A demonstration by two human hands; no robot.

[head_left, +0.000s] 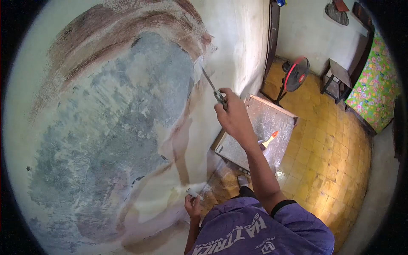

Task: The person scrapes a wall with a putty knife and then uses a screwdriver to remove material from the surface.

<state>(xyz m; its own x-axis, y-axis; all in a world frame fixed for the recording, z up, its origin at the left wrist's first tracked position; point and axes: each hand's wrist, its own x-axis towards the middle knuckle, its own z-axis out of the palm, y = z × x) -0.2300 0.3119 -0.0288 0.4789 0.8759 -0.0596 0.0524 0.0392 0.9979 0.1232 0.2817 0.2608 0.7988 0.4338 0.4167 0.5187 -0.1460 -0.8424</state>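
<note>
My right hand (231, 112) is closed round the handle of a thin metal tool (209, 79), raised in front of the wall. The tool's tip is at or close to a whitish patch (198, 66) beside the brown band of the wall painting. Low down near the wall, my left hand (193, 205) is closed on a small white object (192, 193) that I cannot make out clearly. The painting (140, 97) has a large grey-blue area with brown strokes around it.
A low table (250, 111) with a shiny covering stands right of the wall, bearing a paintbrush (270, 139). Beyond it are a black fan (296, 75) with a red rim, a small dark stool (338, 76), a green floral cloth (374, 85) and yellow floor tiles (325, 157).
</note>
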